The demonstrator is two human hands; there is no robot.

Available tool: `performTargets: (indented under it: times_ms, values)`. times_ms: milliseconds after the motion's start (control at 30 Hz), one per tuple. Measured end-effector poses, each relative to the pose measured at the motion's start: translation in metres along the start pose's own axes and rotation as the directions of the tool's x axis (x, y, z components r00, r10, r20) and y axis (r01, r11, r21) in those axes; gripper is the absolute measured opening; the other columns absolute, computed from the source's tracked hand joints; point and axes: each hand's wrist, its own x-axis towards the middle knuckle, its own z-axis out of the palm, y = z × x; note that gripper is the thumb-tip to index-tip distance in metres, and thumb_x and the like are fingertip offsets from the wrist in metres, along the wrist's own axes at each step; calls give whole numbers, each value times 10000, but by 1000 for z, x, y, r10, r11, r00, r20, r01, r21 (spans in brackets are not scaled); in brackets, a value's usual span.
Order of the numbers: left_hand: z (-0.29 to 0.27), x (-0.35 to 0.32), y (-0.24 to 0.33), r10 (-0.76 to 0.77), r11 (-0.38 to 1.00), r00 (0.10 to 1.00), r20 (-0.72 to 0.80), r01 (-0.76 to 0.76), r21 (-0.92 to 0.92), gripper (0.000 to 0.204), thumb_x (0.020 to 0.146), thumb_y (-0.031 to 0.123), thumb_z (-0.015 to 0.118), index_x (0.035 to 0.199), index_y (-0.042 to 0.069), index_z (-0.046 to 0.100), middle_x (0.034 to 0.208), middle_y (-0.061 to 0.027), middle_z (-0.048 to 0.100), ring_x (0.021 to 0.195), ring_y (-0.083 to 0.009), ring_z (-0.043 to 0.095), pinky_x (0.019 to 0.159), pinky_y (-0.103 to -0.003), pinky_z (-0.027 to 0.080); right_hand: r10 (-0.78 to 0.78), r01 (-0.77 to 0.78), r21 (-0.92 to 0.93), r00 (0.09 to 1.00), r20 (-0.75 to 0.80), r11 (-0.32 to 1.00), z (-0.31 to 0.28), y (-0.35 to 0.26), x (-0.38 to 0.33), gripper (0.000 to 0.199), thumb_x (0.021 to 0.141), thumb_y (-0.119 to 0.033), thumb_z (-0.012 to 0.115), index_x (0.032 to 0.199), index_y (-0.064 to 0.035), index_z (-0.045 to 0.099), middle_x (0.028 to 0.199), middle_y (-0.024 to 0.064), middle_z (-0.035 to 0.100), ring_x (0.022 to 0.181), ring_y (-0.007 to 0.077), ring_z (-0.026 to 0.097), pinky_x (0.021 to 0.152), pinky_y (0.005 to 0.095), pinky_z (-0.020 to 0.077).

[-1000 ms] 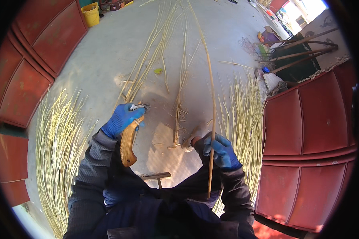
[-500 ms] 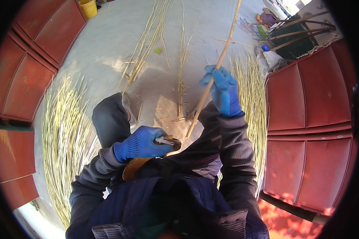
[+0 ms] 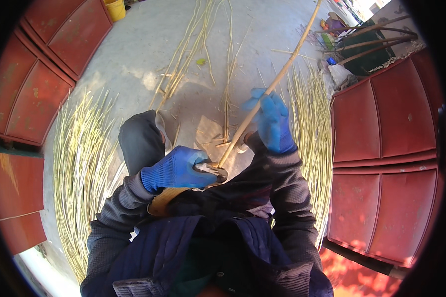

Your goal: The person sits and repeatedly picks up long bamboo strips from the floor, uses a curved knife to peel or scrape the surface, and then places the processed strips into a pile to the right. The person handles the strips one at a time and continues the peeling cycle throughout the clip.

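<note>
My left hand (image 3: pixel 179 167), in a blue knit glove, is closed around a small tool (image 3: pixel 210 171) with a pale wrapping and a dark rounded end; its exact kind does not show. A broad curved tan piece (image 3: pixel 166 200) comes out below that hand. My right hand (image 3: pixel 271 116), gloved in blue and a little blurred, holds a long peeled stick (image 3: pixel 285 69) between thumb and fingers. The stick slants up to the right, its lower end meeting the tool at my left hand. Part of that contact is hidden by the glove.
Bundles of thin pale sticks lie to my left (image 3: pixel 79 183) and right (image 3: pixel 309 153). Longer stems (image 3: pixel 188 54) are strewn ahead on the grey floor, with scraps between my feet. Red panelled furniture (image 3: pixel 381 128) stands on both sides. A yellow bucket (image 3: pixel 115 10) is far left.
My right hand has come slightly down and nearer, bringing the stick's lower end to the tool. The stick now leans more to the right. My left hand has risen slightly.
</note>
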Motion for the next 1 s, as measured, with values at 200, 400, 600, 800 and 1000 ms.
performTargets:
  times_ms: [200, 400, 600, 800, 1000]
  values:
    - [-11, 7, -15, 13, 994, 1000, -2, -13, 111, 319, 846, 228, 836, 918, -34, 669, 727, -130, 687, 678, -128, 707, 600, -282, 526, 62, -82, 113, 984, 167, 990, 15, 33, -47, 267, 1066, -130, 499, 1248, 44, 590, 1120, 162, 702, 992, 191, 692, 814, 292, 578]
    - [7, -5, -19, -34, 960, 999, -39, 44, 278, 369, 804, 281, 851, 939, -28, 702, 769, -177, 699, 699, -226, 737, 646, -312, 553, -34, 3, -217, 990, -139, 976, 8, -24, 21, 406, 1094, -315, 433, 1213, -4, 666, 915, 73, 696, 757, 125, 626, 693, 258, 515]
    - [7, 3, -15, 248, 940, 930, -270, -165, 298, 343, 826, 242, 847, 969, -40, 712, 750, -156, 699, 684, -184, 726, 622, -308, 551, -190, 112, -305, 952, -240, 946, 40, -14, 23, 360, 1094, -312, 491, 1127, 6, 656, 817, 79, 683, 733, 150, 660, 654, 267, 513]
    - [-22, 49, 12, 171, 961, 930, -326, -84, 265, 368, 871, 245, 827, 1010, -55, 666, 747, -87, 692, 697, -93, 679, 615, -290, 549, -223, 219, -47, 971, -92, 974, 47, -6, 7, 297, 1076, -236, 529, 1156, 30, 633, 918, 83, 691, 800, 145, 682, 691, 271, 544]
    - [-44, 104, 41, 66, 997, 874, -481, -44, 57, 335, 876, 266, 809, 944, -39, 690, 745, -84, 696, 726, -97, 683, 635, -284, 553, -464, 362, -727, 883, 69, 583, 42, 37, -47, 243, 1020, -189, 602, 1146, 14, 642, 846, 167, 676, 737, 281, 691, 657, 370, 536]
